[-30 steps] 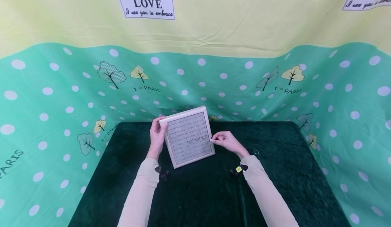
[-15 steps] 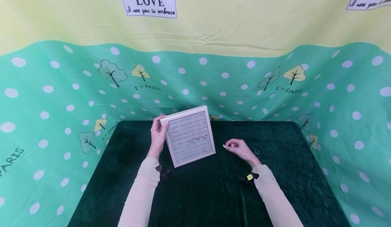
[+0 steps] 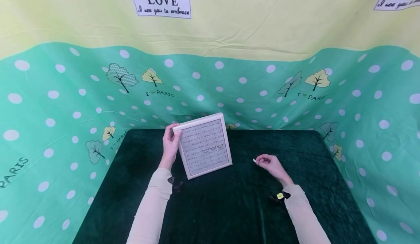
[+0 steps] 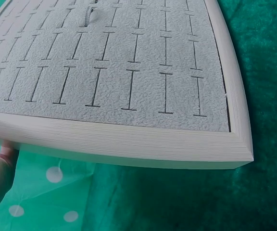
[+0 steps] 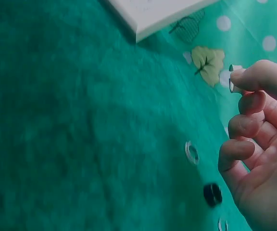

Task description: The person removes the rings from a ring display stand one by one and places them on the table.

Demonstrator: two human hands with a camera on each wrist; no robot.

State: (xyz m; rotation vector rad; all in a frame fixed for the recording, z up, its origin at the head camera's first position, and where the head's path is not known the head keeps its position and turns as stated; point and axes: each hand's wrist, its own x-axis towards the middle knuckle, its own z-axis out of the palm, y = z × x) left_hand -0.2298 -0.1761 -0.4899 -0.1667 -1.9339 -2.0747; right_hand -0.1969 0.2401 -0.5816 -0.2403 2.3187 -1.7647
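Note:
My left hand (image 3: 170,145) grips the upper left corner of a pale-framed ring display tray (image 3: 202,122) with rows of slots in its grey lining. The tray stands tilted up. Three rings (image 3: 213,148) sit along one row in its right part; the left wrist view catches a silver ring (image 4: 87,17) in a slot. Right of the tray, my right hand (image 3: 270,164) pinches a ring (image 5: 233,85) between thumb and forefinger. Below that hand in the right wrist view lie a silver ring (image 5: 192,152), a black ring (image 5: 213,194) and another ring (image 5: 223,224) partly cut off.
Dark green velvet cloth (image 3: 226,211) covers the table. Behind and on both sides hangs a green and yellow printed curtain (image 3: 242,90), close behind the tray's top edge.
My right hand has drawn away from the tray's right edge, to the right and toward me, with the ring still pinched. My left hand and the tray stay in place.

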